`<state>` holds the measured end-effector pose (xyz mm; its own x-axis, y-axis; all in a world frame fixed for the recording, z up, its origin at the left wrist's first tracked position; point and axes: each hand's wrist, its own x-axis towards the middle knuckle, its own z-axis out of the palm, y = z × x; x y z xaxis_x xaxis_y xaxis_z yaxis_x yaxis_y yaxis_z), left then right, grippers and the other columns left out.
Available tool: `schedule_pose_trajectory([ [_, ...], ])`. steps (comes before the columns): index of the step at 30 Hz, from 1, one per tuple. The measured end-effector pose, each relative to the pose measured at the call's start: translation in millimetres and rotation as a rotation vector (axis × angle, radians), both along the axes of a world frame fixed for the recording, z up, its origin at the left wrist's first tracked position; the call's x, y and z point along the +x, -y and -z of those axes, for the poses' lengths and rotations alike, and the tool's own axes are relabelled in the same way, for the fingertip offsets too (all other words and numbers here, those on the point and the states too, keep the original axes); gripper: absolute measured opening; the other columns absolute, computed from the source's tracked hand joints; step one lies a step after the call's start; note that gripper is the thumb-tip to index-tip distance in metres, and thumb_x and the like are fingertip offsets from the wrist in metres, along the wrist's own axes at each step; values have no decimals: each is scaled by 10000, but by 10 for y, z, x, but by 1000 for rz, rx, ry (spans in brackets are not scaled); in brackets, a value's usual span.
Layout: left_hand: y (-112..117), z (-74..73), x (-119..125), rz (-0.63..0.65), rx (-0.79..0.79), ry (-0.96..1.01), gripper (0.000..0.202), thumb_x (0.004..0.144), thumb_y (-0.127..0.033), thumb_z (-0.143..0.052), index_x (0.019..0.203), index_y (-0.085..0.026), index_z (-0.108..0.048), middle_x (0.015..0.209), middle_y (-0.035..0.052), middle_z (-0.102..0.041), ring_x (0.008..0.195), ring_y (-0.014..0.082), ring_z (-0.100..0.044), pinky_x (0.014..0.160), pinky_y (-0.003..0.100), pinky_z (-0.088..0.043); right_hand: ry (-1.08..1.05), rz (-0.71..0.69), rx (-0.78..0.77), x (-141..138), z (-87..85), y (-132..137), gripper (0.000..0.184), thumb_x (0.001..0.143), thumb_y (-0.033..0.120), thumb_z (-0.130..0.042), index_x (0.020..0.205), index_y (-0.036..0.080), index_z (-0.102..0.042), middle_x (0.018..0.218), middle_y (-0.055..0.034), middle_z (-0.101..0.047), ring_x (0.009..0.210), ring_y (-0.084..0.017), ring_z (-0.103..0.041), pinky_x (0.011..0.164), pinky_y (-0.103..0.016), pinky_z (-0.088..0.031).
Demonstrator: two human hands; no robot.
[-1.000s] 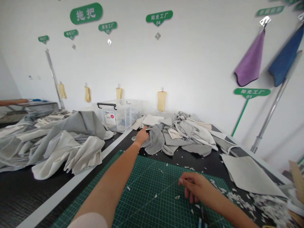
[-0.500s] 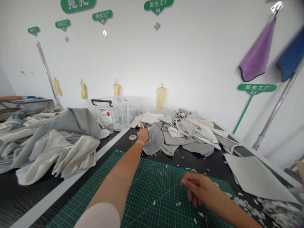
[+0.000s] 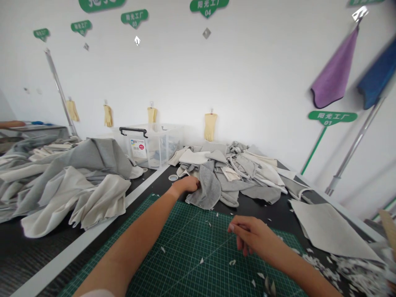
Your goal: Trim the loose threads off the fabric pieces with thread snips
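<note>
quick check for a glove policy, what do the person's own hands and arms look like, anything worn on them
The left hand and right hand are bare, with no gloves, and I can't make out a ring or watch on either. Both forearms are uncovered. A pale pinkish sleeve just shows at the bottom edge of the head view, on the left arm.

Fabric scraps [image 3: 244,175] lie behind the cutting mat [image 3: 192,243]; a bin [image 3: 157,144] beyond them.
</note>
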<state>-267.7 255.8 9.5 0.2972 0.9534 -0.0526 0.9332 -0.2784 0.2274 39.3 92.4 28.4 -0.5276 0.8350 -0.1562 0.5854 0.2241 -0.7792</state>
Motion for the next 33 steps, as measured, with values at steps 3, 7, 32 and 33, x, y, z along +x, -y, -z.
schedule_pose_trajectory([
  [3, 88, -140, -93, 91, -141, 11, 198, 679, -324, -784, 864, -255, -786, 901, 25, -763, 841, 220, -694, 788, 285, -548, -5, -14, 8, -38, -47, -18, 338, 981, 457, -456, 957, 195, -669, 678, -23, -706, 526, -139, -647, 456, -191, -402],
  [7, 136, -260, -176, -45, -10, 26, 365, 758, -318, -702, 1109, -223, -719, 1172, 89, -706, 1111, 290, -632, 947, 367, -496, -23, -22, 26, -95, -88, -28, 327, 977, 452, -471, 936, 199, -673, 673, -14, -699, 528, -144, -648, 455, -198, -406],
  [32, 90, 11, -8, -560, 524, 91, 303, 865, -60, -498, 1147, -52, -608, 1189, 225, -632, 1150, 327, -604, 938, 410, -488, -63, -43, 35, -122, -158, 53, 324, 979, 455, -475, 925, 201, -670, 673, -8, -699, 523, -145, -645, 462, -203, -418],
  [33, 72, -55, -67, -634, 554, 116, 295, 876, -79, -493, 1148, -48, -601, 1179, 231, -634, 1131, 329, -617, 915, 405, -495, -63, -46, 34, -98, -152, 58, 326, 980, 458, -475, 920, 202, -667, 675, -9, -701, 524, -146, -646, 461, -203, -416],
])
